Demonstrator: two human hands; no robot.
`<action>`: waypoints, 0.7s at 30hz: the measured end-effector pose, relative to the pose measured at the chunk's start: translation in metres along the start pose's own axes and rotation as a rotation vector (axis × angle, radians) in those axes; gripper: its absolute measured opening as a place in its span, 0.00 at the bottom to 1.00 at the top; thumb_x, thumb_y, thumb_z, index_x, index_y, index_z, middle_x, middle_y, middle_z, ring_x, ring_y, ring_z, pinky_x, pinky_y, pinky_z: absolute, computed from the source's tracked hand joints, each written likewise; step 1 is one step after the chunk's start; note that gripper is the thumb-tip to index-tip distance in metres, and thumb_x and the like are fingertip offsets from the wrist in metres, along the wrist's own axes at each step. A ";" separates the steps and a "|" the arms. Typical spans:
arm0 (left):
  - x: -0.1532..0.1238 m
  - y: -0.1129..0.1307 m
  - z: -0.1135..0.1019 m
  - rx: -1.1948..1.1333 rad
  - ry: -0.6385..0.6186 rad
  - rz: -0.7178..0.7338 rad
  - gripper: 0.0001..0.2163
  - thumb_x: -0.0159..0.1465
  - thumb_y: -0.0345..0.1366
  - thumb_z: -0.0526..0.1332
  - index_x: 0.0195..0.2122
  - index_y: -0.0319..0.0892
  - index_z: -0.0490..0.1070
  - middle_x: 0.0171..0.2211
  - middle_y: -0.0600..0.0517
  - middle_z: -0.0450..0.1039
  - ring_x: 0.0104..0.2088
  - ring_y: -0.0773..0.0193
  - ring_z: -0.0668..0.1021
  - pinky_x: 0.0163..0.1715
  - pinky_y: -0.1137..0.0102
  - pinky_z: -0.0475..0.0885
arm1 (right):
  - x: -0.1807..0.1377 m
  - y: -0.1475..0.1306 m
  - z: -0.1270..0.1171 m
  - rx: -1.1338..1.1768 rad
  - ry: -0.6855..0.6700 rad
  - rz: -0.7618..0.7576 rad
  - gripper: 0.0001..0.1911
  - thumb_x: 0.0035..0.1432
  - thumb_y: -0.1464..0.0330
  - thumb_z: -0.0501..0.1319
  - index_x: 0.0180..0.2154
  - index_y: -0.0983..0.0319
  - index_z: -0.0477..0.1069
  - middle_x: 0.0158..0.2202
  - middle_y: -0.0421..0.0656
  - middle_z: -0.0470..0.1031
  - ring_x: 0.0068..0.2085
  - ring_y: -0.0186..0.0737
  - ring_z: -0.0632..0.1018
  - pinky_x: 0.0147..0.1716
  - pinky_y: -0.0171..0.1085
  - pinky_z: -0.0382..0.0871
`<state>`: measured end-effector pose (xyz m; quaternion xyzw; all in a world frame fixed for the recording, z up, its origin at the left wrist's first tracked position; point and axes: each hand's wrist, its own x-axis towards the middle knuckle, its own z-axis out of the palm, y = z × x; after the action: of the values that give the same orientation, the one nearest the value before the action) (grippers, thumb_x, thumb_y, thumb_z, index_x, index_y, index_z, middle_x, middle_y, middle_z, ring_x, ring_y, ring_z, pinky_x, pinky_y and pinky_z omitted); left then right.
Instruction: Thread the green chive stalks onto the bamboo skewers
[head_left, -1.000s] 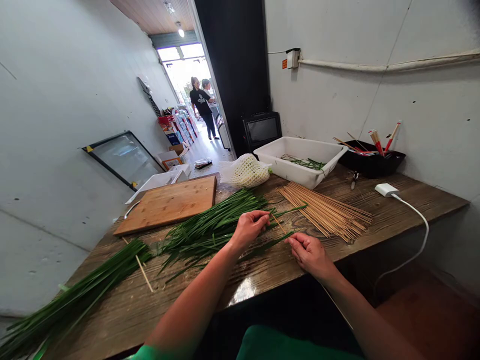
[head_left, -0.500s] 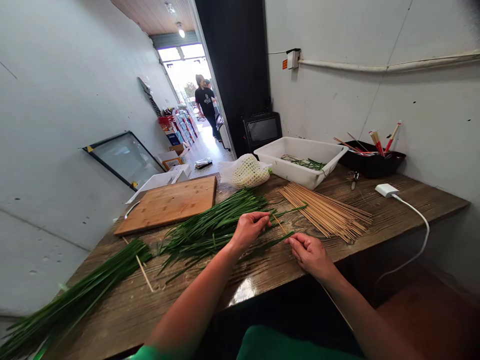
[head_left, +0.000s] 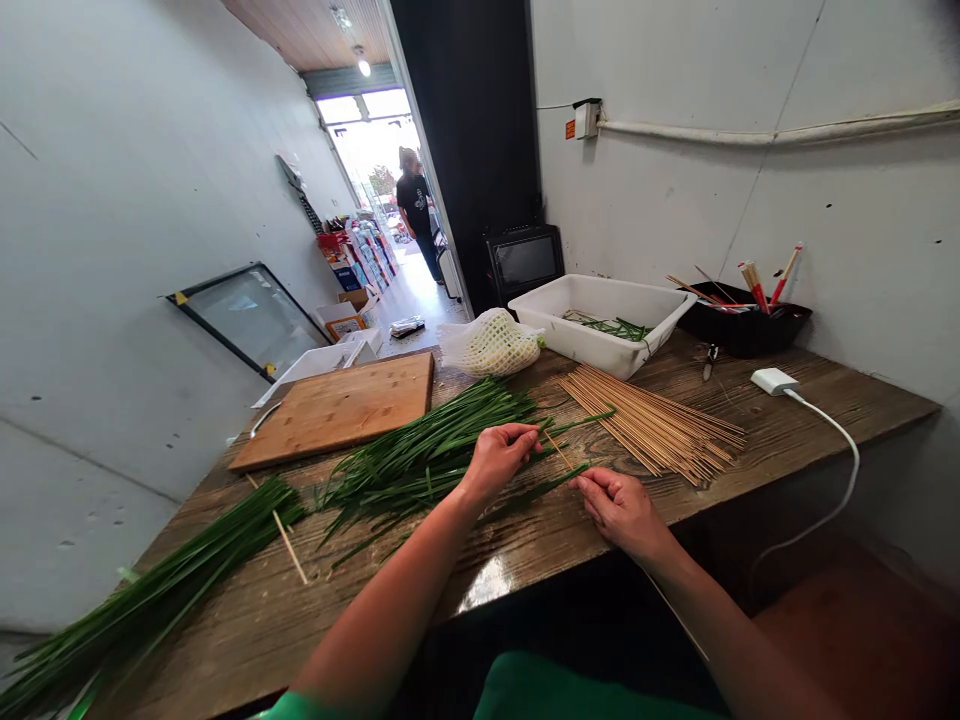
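- Green, flat, long chive leaves lie in a bundle (head_left: 150, 590) at the far left of the brown plank table (head_left: 825, 400), well apart from both hands. A single stray wooden stick (head_left: 289, 545) lies just beside its upper end.
- A rectangular pale wooden cutting board (head_left: 337, 405) lies farther back, bare on top.
- A loose heap of flat green chive leaves (head_left: 420, 450) fans across the middle, its long axis running from near left to far right, with the tips reaching under the left hand.
- The left hand (head_left: 499, 455) rests palm-down on the right end of that heap. Its fingers are curled and the thumb and forefinger are pinched together on a few leaves.
- A thin pale bamboo skewer (head_left: 556, 448) lies between the two hands, slanting from far left to near right. Its far end is at the left fingertips and its near end at the right ones.
- The right hand (head_left: 619, 505) sits nearer the table edge, the closer of the two to the skewer's near end. Its fingertips are closed in a pinch there, seemingly on the skewer, and a single leaf ends at the same spot.
- A flat pile of pale bamboo skewers (head_left: 652, 425) lies just beyond the right hand, apart from it.
- A white plastic tub (head_left: 592, 350) holding a few greens stands behind.
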<state>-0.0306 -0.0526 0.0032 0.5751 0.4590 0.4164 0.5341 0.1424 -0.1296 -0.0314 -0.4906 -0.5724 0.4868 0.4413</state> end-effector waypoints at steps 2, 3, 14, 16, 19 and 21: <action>0.000 0.000 -0.001 0.009 0.007 0.002 0.18 0.51 0.45 0.64 0.33 0.34 0.75 0.23 0.52 0.71 0.19 0.74 0.63 0.18 0.77 0.54 | 0.000 0.000 0.000 -0.016 0.006 -0.005 0.17 0.59 0.58 0.52 0.33 0.65 0.69 0.13 0.31 0.54 0.14 0.27 0.55 0.13 0.30 0.48; 0.000 0.001 -0.001 0.016 0.007 0.003 0.18 0.51 0.45 0.63 0.34 0.34 0.75 0.23 0.52 0.71 0.19 0.74 0.63 0.18 0.77 0.54 | 0.000 0.000 0.000 -0.026 0.011 -0.012 0.17 0.59 0.58 0.52 0.33 0.65 0.69 0.13 0.31 0.54 0.14 0.27 0.56 0.13 0.30 0.48; -0.003 0.003 0.000 0.048 -0.013 0.000 0.18 0.53 0.44 0.62 0.36 0.32 0.74 0.24 0.51 0.72 0.20 0.74 0.63 0.19 0.76 0.56 | 0.001 0.000 -0.001 -0.020 0.018 -0.004 0.16 0.58 0.57 0.53 0.32 0.64 0.69 0.14 0.32 0.55 0.15 0.27 0.55 0.14 0.30 0.48; -0.002 0.003 0.000 0.043 -0.010 0.004 0.17 0.53 0.44 0.62 0.35 0.33 0.75 0.24 0.51 0.72 0.20 0.74 0.63 0.19 0.76 0.55 | 0.001 0.000 -0.001 -0.017 0.014 -0.004 0.16 0.58 0.58 0.53 0.32 0.65 0.69 0.15 0.32 0.55 0.15 0.27 0.55 0.14 0.30 0.47; -0.002 0.002 0.000 0.031 -0.003 0.007 0.17 0.52 0.44 0.62 0.35 0.34 0.75 0.24 0.51 0.72 0.20 0.74 0.63 0.19 0.76 0.55 | 0.000 0.001 -0.001 -0.012 0.003 -0.011 0.16 0.59 0.58 0.52 0.32 0.64 0.69 0.15 0.32 0.55 0.15 0.27 0.55 0.14 0.30 0.47; -0.002 0.002 0.000 0.036 0.002 0.006 0.17 0.52 0.44 0.62 0.35 0.34 0.75 0.24 0.52 0.72 0.19 0.74 0.63 0.18 0.76 0.54 | 0.000 0.002 -0.002 -0.010 0.004 -0.021 0.16 0.59 0.58 0.53 0.31 0.64 0.69 0.14 0.32 0.55 0.15 0.26 0.55 0.14 0.29 0.47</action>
<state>-0.0306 -0.0544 0.0049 0.5857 0.4651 0.4102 0.5219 0.1442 -0.1290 -0.0332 -0.4878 -0.5790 0.4782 0.4452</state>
